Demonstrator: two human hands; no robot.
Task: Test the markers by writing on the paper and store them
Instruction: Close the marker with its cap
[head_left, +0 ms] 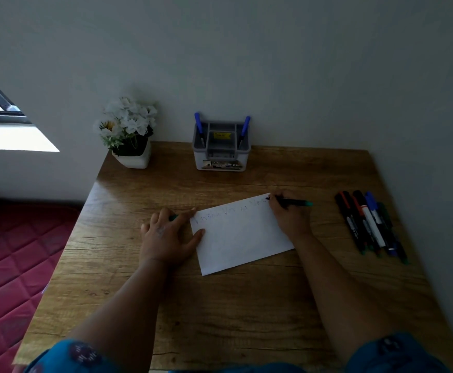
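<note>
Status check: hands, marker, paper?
Right hand writing with green marker at paper's top edge. Left hand rests at paper's left edge. Nothing in the way.

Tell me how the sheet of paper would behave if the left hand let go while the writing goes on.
The paper looks thin and light, so it would probably slide or swivel on the smooth wooden table under the marker. The left hand rests on its left edge, likely for that reason. Lifted by one corner, it would probably droop.
</note>
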